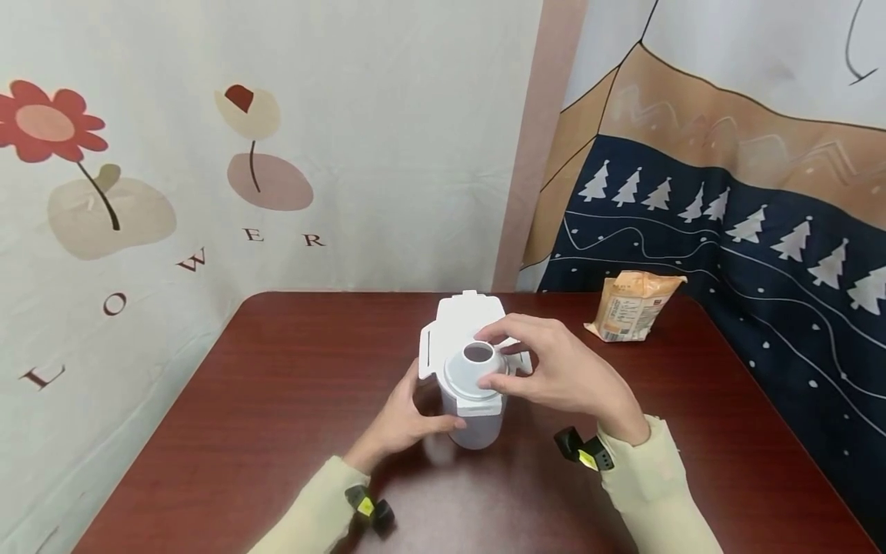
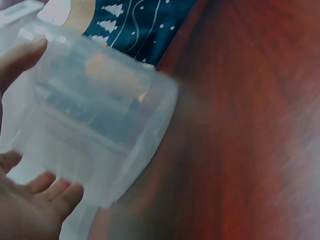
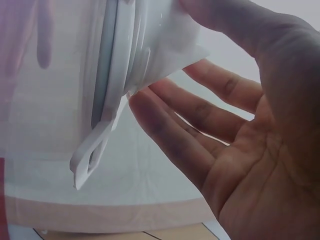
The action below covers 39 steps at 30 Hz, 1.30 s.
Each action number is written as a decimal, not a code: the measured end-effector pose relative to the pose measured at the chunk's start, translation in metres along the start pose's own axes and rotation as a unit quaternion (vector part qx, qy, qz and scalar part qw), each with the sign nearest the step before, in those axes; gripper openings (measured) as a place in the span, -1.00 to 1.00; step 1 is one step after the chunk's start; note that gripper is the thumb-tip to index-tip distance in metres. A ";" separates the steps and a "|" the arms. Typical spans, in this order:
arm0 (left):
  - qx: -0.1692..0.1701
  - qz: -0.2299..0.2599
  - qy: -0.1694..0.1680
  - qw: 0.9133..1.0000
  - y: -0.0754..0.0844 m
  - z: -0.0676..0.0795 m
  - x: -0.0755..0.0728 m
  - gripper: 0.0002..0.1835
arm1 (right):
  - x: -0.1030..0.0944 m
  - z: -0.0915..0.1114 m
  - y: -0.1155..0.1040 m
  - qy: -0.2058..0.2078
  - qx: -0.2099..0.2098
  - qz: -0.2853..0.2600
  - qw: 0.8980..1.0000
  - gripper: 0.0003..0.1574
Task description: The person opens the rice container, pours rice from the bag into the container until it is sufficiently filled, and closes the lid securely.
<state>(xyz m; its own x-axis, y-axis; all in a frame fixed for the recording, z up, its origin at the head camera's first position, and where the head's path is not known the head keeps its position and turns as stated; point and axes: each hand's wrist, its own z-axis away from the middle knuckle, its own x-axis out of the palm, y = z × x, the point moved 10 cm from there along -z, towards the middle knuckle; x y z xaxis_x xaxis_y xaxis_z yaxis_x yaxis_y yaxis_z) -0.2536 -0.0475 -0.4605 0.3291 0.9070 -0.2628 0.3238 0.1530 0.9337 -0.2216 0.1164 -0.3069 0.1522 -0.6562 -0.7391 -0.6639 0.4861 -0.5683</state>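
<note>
A translucent jar (image 1: 477, 432) was held at about the middle of the tabletop's (image 1: 298, 369) width, its top overlapping the far edge in the head view. Whether its base touched the wood, the pictures did not settle.

The left hand (image 1: 404, 422) gripped the jar from the left, thumb on the near side and fingers round the other; the left wrist view showed the thumb and fingertips on opposite sides of the clear wall.

The right hand (image 1: 554, 368) had thumb and forefinger spread to either side of the white spout (image 1: 465, 371), pinching it below its round hole. In the right wrist view the other fingers fanned out beneath it, slightly bent.

A left flap (image 1: 427, 351) and a right flap (image 1: 522, 362) stuck out from the jar's top, while a front flap (image 1: 479, 406) hung over the near side. A white panel (image 1: 469, 314) showed behind the spout.

A snack bag (image 1: 631, 309) stood near the tabletop's far right corner. Beyond the far edge hung a pale cloth (image 1: 388, 138) with flowers and letters, and at the right a navy cloth (image 1: 644, 231) with white trees.
</note>
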 end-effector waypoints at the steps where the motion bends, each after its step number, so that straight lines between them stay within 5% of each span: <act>1: 0.002 0.004 -0.009 1.000 0.000 -0.002 0.000 0.11 | 0.000 0.000 0.000 0.001 0.003 0.001 1.000 -0.41; 6: 0.018 0.012 -0.033 0.999 0.000 -0.006 0.002 0.14 | 0.001 -0.001 0.000 0.004 0.017 0.001 1.000 -0.41; 12: 0.006 -0.038 -0.012 0.999 -0.001 -0.005 0.004 0.27 | 0.002 -0.001 -0.004 0.004 0.014 0.014 1.000 -0.42; 25: -0.002 -0.050 0.005 0.999 0.001 -0.004 0.004 0.27 | 0.009 0.006 -0.031 -0.013 0.007 0.106 0.994 -0.14; 39: -0.011 -0.060 0.007 0.998 -0.004 -0.004 0.002 0.33 | 0.032 0.005 -0.050 -0.015 -0.007 0.213 0.977 0.07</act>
<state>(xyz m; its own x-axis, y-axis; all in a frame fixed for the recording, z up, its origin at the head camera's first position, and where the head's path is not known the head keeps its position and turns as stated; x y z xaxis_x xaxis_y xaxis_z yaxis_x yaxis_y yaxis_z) -0.2575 -0.0448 -0.4641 0.2764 0.8875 -0.3688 0.3408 0.2683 0.9010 -0.1801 0.0741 -0.3038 -0.1183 -0.3782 -0.9181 -0.6820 0.7030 -0.2017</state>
